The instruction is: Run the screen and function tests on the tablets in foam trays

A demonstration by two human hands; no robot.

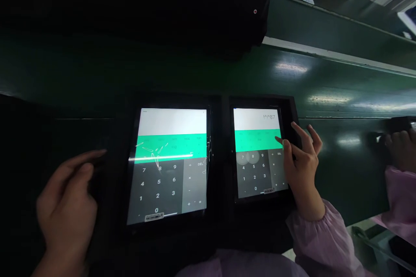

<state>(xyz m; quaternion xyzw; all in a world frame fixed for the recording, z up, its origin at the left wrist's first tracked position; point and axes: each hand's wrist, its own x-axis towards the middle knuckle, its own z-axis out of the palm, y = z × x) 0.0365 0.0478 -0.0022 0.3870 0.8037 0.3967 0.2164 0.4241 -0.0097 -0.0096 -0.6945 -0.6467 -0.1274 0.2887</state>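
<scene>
Two tablets lie side by side in dark holders, both showing a calculator screen with a green band. The larger left tablet (pixel 167 166) has a blank display and glare streaks on its glass. The smaller right tablet (pixel 259 152) shows digits in its display. My right hand (pixel 300 162) hovers at the right tablet's right edge, fingers spread, one fingertip on the green band near the DEL key. My left hand (pixel 66 207) sits left of the larger tablet, index finger stretched toward it, holding nothing.
A dark green conveyor belt (pixel 325 95) runs behind the tablets. A black box-like unit (pixel 195 4) hangs above the left tablet. At the far right another person's hand (pixel 401 149) in a pink sleeve holds a dark device.
</scene>
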